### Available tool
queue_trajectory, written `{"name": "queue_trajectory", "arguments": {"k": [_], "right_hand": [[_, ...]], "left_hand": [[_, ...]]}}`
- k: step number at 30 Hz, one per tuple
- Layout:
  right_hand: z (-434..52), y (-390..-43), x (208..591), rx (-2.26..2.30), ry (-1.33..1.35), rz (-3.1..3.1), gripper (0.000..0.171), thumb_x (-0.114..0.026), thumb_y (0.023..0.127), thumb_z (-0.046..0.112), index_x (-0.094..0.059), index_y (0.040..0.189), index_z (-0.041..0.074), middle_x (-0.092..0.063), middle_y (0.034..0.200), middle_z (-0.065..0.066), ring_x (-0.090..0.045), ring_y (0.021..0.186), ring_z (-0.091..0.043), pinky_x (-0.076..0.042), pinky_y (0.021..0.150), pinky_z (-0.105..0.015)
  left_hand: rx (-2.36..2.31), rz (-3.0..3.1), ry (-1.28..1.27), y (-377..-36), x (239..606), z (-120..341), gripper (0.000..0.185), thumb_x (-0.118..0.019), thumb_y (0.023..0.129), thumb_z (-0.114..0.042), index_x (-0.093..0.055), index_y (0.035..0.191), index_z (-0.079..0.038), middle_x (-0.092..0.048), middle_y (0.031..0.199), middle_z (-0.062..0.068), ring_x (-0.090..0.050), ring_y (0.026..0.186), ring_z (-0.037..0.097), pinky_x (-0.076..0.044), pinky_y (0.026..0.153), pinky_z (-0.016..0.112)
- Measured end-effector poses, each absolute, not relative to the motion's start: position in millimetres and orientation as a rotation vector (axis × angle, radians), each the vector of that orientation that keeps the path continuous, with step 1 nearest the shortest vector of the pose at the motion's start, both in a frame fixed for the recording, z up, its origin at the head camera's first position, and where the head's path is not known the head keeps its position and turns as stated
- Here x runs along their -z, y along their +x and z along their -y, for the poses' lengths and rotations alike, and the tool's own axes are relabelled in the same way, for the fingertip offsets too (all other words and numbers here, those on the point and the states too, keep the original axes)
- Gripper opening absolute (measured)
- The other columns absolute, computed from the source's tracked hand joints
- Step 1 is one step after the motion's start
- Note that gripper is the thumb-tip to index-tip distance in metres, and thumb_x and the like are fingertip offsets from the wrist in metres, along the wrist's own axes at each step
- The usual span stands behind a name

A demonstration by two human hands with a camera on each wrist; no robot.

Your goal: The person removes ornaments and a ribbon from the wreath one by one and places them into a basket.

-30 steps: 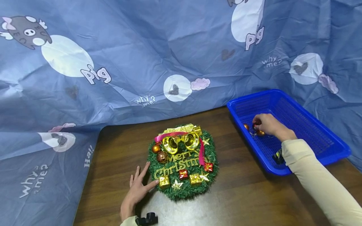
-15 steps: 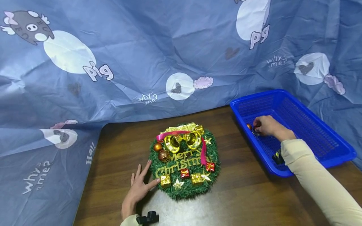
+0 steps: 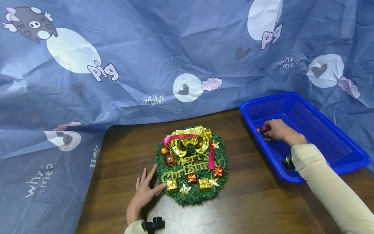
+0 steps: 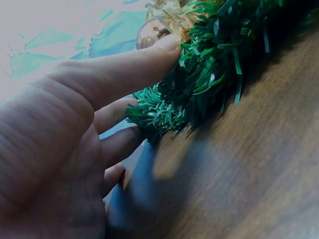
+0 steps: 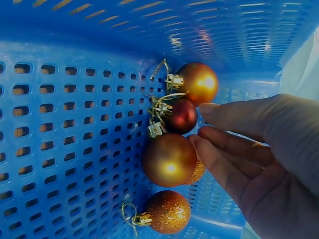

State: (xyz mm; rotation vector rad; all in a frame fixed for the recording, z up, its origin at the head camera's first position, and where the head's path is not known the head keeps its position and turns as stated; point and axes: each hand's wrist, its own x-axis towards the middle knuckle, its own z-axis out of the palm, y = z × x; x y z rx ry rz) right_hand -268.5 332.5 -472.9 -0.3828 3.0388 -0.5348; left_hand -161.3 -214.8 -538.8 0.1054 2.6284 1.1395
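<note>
While the right hand [image 5: 259,164] reaches into the blue basket [image 3: 330,136], its fingertips [image 5: 199,142] touch a cluster of bauble ornaments [image 5: 172,134] lying against the basket's perforated wall; the fingers are only lightly bent and nothing is pinched between them. Four baubles show clearly in the right wrist view: a shiny orange one [image 5: 197,82] at the top, a dark red one [image 5: 179,115] just under it, a larger smooth copper one [image 5: 169,159] below that, and a glittery orange one [image 5: 167,211] lowest, slightly apart from the others. A further glittery bauble peeks out behind the copper one, mostly hidden. Each visible bauble has a gold cap with a thread loop. From the head view only one orange bauble shows beside the hand.

On the wooden table [image 3: 257,204] the left hand [image 3: 143,195] lies flat with straight, spread fingers, its thumb tip pressing the green edge of the Christmas wreath [image 3: 191,165]. That wreath carries two gold bells [image 3: 190,145], a pink ribbon and "Merry Christmas" lettering
</note>
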Motion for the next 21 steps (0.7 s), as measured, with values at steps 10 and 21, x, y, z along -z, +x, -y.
{"name": "queue_trajectory", "arguments": {"k": [10, 21], "right_hand": [[-335, -262, 460, 0.61, -0.347, -3.064, 0.017, -0.067, 0.077, 0.002, -0.067, 0.093, -0.005, -0.069, 0.081, -0.015, -0.064, 0.079, -0.031, -0.049, 0.076, -0.048], [-337, -255, 443, 0.637, -0.34, -3.111, 0.02, -0.067, 0.08, 0.004, -0.066, 0.096, -0.007, -0.07, 0.084, -0.017, -0.065, 0.082, -0.032, -0.048, 0.079, -0.049]], "left_hand": [[-1.15, -2.635, 0.11, -161, 537, 214, 0.089, -0.069, 0.083, -0.049, -0.019, 0.154, -0.03, -0.012, 0.161, 0.013, 0.005, 0.149, 0.033, 0.015, 0.114, 0.057], [-1.146, -2.626, 0.112, -161, 536, 215, 0.089, -0.068, 0.083, -0.05, -0.018, 0.154, -0.031, -0.012, 0.161, 0.011, 0.007, 0.148, 0.033, 0.016, 0.114, 0.058]]}}
